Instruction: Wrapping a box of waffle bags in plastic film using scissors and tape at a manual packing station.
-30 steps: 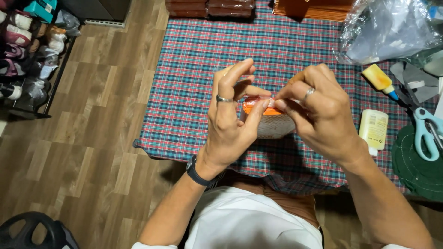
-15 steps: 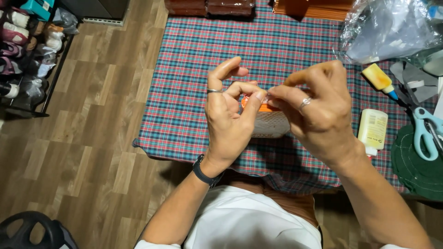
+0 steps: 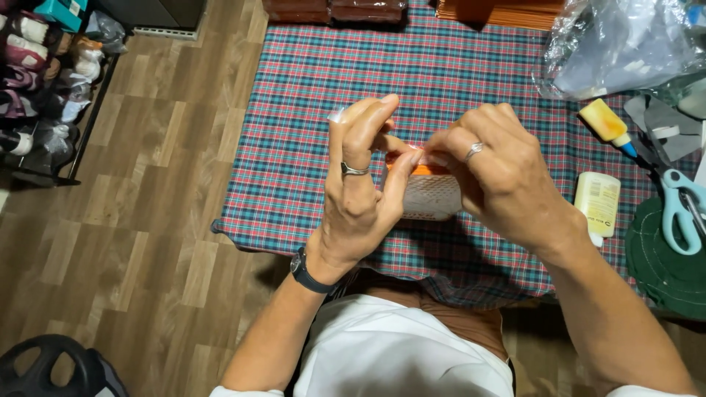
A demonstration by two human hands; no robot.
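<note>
Far left, a dark rack [image 3: 44, 81] of shoes and bagged items over wood-plank floor [image 3: 132, 220], matte, grey-brown. Plaid cloth [image 3: 309, 147], red-green-blue woven check, soft, lying flat. Left hand [image 3: 360, 198], ring and dark wristband, thumb and forefinger pinched at the orange top edge of a small pale object [image 3: 430, 195]; other fingers raised, a scrap of clear film stuck on one tip. The object is held in the air above the cloth, between both hands: rounded-rectangular, whitish with a fine mesh-like texture, orange band along the top; exact kind unclear. Right hand [image 3: 504, 184], ringed, closed around the object's right side, fingertips meeting the left's at the same orange edge. My read: a fine pinch job, probably peeling or sticking thin film, so small pulls, nails at the edge, object braced steady in the right hand. Further right, a cream squeeze bottle [image 3: 597, 202] lying on the cloth, smooth plastic; a yellow glue bottle with blue tip [image 3: 607, 123]; a crinkled clear plastic bag [image 3: 625, 44]; teal-handled scissors [image 3: 680, 209] on a dark green round mat [image 3: 662, 268].
</note>
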